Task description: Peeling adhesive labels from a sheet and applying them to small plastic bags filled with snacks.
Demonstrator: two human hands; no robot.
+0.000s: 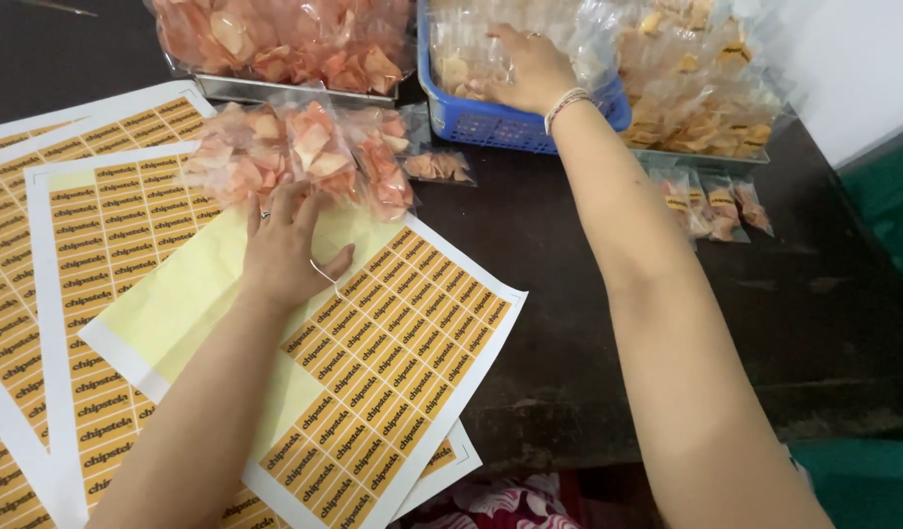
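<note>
The left hand (287,245) lies flat with spread fingers on a sticker sheet (392,353) of orange labels, its grip released and its fingertips touching a heap of clear packets of orange chips (294,152) just beyond the sheet. The right hand (526,69) reaches into a blue basket (490,122) beyond the sheet and to its right, fingers resting loosely on pale chip packets (461,59) inside, clenching nothing. More label sheets (40,294) overlap left of the sticker sheet on the dark surface (784,313).
</note>
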